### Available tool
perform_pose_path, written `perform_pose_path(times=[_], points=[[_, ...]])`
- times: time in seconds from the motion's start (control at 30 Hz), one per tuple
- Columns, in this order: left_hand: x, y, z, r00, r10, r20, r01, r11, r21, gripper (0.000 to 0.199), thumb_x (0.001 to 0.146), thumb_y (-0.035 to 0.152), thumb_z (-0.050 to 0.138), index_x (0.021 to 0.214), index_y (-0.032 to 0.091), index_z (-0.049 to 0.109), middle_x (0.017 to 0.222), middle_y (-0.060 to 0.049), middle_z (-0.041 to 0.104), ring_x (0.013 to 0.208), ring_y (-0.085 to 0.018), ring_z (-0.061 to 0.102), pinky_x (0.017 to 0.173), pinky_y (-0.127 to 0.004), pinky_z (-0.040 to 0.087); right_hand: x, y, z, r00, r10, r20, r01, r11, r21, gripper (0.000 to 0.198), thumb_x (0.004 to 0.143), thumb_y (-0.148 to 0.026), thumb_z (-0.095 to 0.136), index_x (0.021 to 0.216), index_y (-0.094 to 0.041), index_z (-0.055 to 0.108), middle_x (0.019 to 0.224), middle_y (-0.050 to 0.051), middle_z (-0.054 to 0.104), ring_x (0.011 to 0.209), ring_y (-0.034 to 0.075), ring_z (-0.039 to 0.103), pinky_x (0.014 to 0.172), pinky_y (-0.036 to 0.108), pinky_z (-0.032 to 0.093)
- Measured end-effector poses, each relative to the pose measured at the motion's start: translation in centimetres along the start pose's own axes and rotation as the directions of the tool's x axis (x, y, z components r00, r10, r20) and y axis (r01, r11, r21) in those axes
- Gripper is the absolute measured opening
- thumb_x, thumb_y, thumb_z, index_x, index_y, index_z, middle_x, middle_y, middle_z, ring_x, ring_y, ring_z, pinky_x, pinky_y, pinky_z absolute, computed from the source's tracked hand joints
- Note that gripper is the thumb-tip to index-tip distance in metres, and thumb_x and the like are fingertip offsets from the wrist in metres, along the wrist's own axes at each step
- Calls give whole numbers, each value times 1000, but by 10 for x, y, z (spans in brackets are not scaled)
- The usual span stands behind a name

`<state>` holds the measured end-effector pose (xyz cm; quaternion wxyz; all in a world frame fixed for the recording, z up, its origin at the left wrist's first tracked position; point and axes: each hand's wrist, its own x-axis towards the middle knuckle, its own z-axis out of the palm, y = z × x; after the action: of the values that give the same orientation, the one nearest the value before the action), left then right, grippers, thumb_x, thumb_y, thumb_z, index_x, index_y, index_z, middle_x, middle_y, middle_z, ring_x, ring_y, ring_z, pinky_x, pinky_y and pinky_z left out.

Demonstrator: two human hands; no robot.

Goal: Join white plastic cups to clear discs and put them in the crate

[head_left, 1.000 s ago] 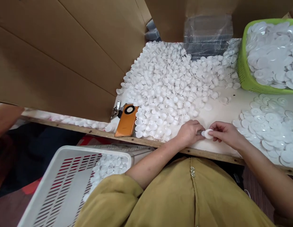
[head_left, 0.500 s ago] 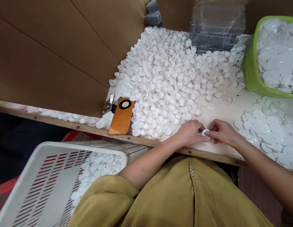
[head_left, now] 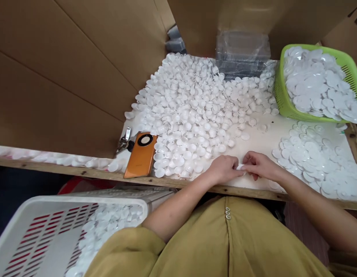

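My left hand [head_left: 224, 169] and my right hand [head_left: 260, 165] meet just inside the table's front edge. Between their fingertips is a small white plastic saucer [head_left: 240, 167], mostly covered by the fingers. Both hands are closed on it; whether a cup is with it I cannot make out. Beyond and to the left of my left hand spreads a heap of tiny white cups [head_left: 192, 111] with handles. A pile of flat white saucers [head_left: 316, 157] lies to the right, beyond my right forearm.
A green basket [head_left: 279, 92] full of white saucers stands at the back right. An orange phone [head_left: 140, 157] lies by keys [head_left: 125, 138] at the left. Wrapped grey packs [head_left: 243, 54] stand at the back. Below the edge is a white crate [head_left: 65, 200] holding small white pieces.
The view has shifted, showing more of the green basket. Both hands have come closer together, and the saucer, seen face-on before, is now largely hidden between the fingers.
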<state>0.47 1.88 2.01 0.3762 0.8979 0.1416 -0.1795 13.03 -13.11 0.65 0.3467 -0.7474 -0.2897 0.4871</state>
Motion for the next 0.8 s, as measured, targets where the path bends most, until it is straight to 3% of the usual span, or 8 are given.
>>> perform_pose_path(times=[0.13, 0.23, 0.37, 0.43, 0.5, 0.6, 0.7, 0.8], points=[[-86, -42, -30, 998, 45, -39, -50, 990, -132, 31, 77, 43, 60, 62, 19, 47, 66, 4, 50, 64, -12, 46, 59, -23, 33, -15, 17, -42, 935, -162, -316, 29, 922, -387, 25, 79, -43, 61, 93, -22, 60, 72, 1, 60, 58, 17, 56, 58, 31, 44], [-178, -107, -46, 975, -220, 22, 221, 975, -40, 34, 74, 47, 59, 59, 19, 45, 64, 3, 50, 62, -13, 46, 58, -24, 33, -20, 42, -81, 870, -234, -433, -138, 729, -671, 26, 76, -36, 63, 99, -23, 64, 85, 5, 58, 68, 21, 57, 63, 35, 43], [-273, -192, -40, 742, -669, 23, 651, 729, 212, 21, 62, 36, 61, 53, 20, 49, 54, 2, 53, 58, -20, 52, 57, -28, 34, -20, 69, -101, 888, -193, -416, -194, 665, -722, 31, 73, -43, 66, 99, -24, 63, 90, 5, 53, 71, 22, 56, 62, 36, 43], [-286, -206, -34, 682, -727, -87, 722, 648, 243, 16, 62, 36, 62, 59, 21, 58, 58, -2, 60, 61, -25, 58, 59, -31, 38, -19, 72, -100, 885, -218, -411, -173, 666, -726, 30, 72, -45, 66, 94, -25, 62, 89, 5, 52, 73, 23, 56, 62, 35, 42], [-267, -192, -32, 723, -619, -307, 685, 701, 200, 24, 72, 43, 58, 74, 21, 65, 73, -5, 67, 69, -26, 62, 64, -34, 44, -19, 69, -95, 876, -257, -408, -145, 666, -732, 28, 71, -47, 63, 88, -25, 59, 91, 6, 54, 74, 23, 56, 60, 35, 41], [-191, -134, -31, 764, -197, -614, 433, 862, 263, 28, 88, 43, 49, 93, 21, 66, 96, -7, 67, 89, -24, 61, 78, -34, 47, -17, 57, -87, 875, -285, -392, -101, 684, -723, 25, 71, -47, 59, 81, -24, 55, 91, 6, 57, 73, 23, 56, 59, 34, 39], [-98, -70, -27, 800, 241, -550, 117, 835, 537, 23, 89, 23, 51, 109, 21, 64, 101, -9, 64, 94, -23, 56, 81, -34, 47, -17, 44, -80, 907, -209, -367, -100, 737, -668, 23, 72, -46, 58, 75, -24, 52, 73, 2, 58, 64, 21, 54, 58, 33, 37], [-29, -32, -24, 837, 450, -312, -67, 650, 757, 26, 91, 13, 46, 112, 18, 60, 105, -11, 61, 95, -24, 53, 76, -36, 45, -20, 39, -75, 897, -182, -402, -103, 800, -591, 23, 72, -45, 59, 73, -24, 51, 63, 0, 57, 58, 19, 52, 56, 31, 36]])
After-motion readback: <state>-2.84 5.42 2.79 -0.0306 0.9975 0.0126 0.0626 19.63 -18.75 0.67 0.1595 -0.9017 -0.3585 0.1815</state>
